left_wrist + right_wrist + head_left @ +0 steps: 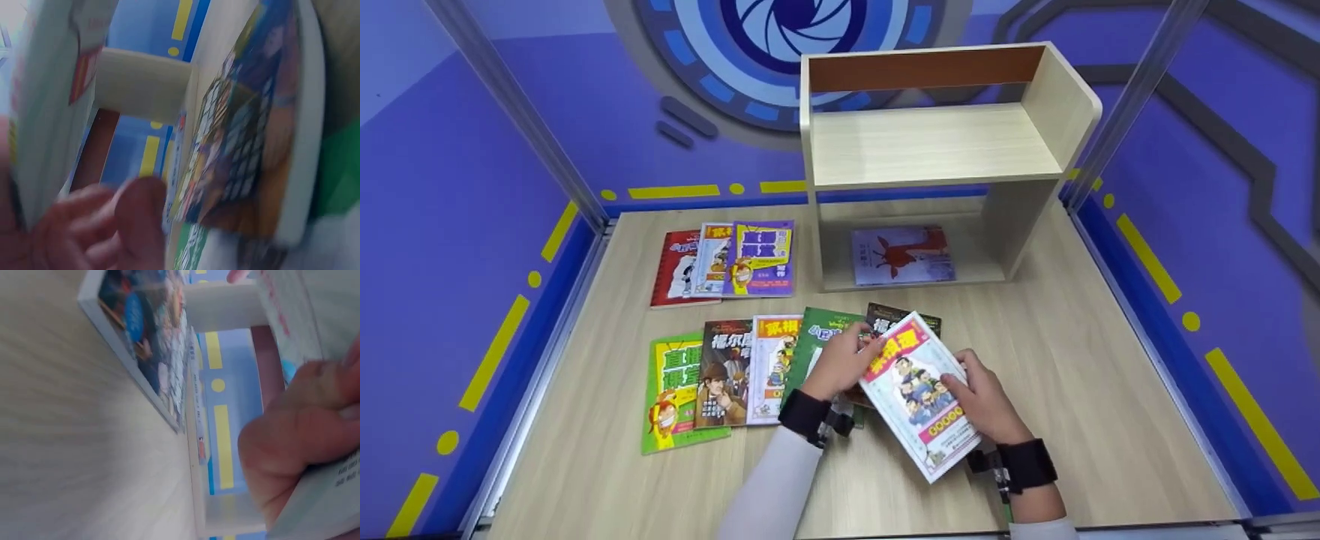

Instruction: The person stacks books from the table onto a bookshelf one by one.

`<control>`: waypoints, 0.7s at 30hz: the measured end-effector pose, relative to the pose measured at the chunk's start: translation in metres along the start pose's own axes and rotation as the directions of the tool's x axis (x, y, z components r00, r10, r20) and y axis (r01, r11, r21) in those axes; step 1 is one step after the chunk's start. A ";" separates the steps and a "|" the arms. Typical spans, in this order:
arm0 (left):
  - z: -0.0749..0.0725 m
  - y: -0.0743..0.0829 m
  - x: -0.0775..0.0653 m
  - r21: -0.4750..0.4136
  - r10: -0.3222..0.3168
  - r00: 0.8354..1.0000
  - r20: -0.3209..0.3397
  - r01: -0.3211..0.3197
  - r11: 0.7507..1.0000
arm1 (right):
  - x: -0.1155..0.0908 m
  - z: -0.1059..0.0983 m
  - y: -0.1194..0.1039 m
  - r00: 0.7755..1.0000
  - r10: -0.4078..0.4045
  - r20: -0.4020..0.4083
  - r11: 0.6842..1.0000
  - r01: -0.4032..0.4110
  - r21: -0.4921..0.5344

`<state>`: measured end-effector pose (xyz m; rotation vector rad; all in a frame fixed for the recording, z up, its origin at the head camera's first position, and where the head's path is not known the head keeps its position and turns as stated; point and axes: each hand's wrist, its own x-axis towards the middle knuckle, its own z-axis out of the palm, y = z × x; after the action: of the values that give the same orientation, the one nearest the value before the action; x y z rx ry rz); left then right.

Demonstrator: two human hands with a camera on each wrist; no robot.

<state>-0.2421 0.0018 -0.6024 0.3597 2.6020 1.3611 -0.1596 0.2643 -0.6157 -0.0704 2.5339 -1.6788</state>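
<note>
A white paperback book [919, 390] with a pink title banner and cartoon figures is held tilted above the table between both hands. My right hand [990, 401] grips its right edge, thumb on the front cover and fingers behind. At the upper left corner, my left hand [844, 360] pinches the book. In the right wrist view the book's back [343, 495] shows beside the curled fingers. Under and beside the hands lie a green book [829, 326] and a dark book [926, 319], both partly hidden.
A two-tier wooden bookshelf [937, 142] stands at the back, with a purple picture book [904, 255] lying on its lower level. Left of it, red [675, 274], white and purple books [761, 259] overlap. A front row includes a light green book [679, 397] and a brown book [724, 375].
</note>
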 end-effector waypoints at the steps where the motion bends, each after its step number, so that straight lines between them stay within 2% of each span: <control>1: -0.002 -0.001 -0.001 0.013 0.009 0.999 0.035 -0.010 1.000 | 0.000 0.002 0.000 1.000 -0.006 0.030 1.000 0.006 -0.001; 5: -0.007 -0.004 -0.007 0.030 0.056 0.986 0.155 -0.062 0.998 | 0.001 0.006 0.001 0.992 -0.016 0.124 1.000 0.016 0.000; 7: -0.007 -0.007 -0.010 0.007 0.067 0.975 0.214 -0.070 0.998 | 0.001 0.006 0.001 0.988 -0.022 0.154 1.000 0.023 -0.008; 11: -0.004 -0.012 -0.014 -0.052 0.077 0.953 0.292 -0.064 0.997 | 0.001 0.005 0.002 0.979 -0.034 0.199 0.999 0.041 -0.031; 15: -0.001 -0.014 -0.016 -0.057 0.077 0.953 0.293 -0.063 0.996 | 0.001 0.006 0.004 0.975 -0.036 0.219 0.998 0.047 -0.048; 21: 0.003 -0.017 -0.017 -0.010 0.106 0.965 0.239 -0.107 0.994 | 0.003 0.008 0.005 0.983 0.020 0.181 0.994 0.001 -0.112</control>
<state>-0.2272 -0.0098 -0.6173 0.6312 2.4169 1.2585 -0.1616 0.2585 -0.6238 -0.2098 2.4844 -1.4530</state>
